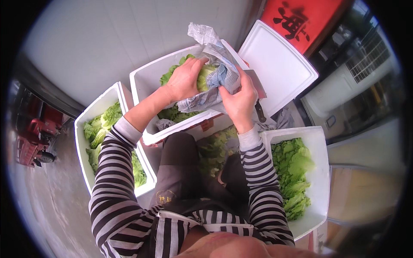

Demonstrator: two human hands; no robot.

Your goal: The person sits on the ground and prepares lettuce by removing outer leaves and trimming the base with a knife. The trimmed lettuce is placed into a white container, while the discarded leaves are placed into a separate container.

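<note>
My left hand point(185, 79) grips a head of leafy lettuce point(206, 77), its green leaves poking out past the fingers. Wrapped around the far side of it is crumpled newspaper point(222, 53), which my right hand point(240, 96) pinches between thumb and fingers. Both hands are over a white foam box point(145, 77) that has more lettuce inside at the bottom. Just beyond my right hand rests a cleaver point(258, 85), its dark handle point(260, 112) pointing towards me; part of the blade is hidden.
Foam boxes of lettuce stand at left point(84, 135) and right point(317, 193). A foam lid point(280, 61) leans at the far right, below a red sign point(297, 22) with writing. Loose leaves point(214, 148) lie between my legs. A red vehicle point(40, 135) is at far left.
</note>
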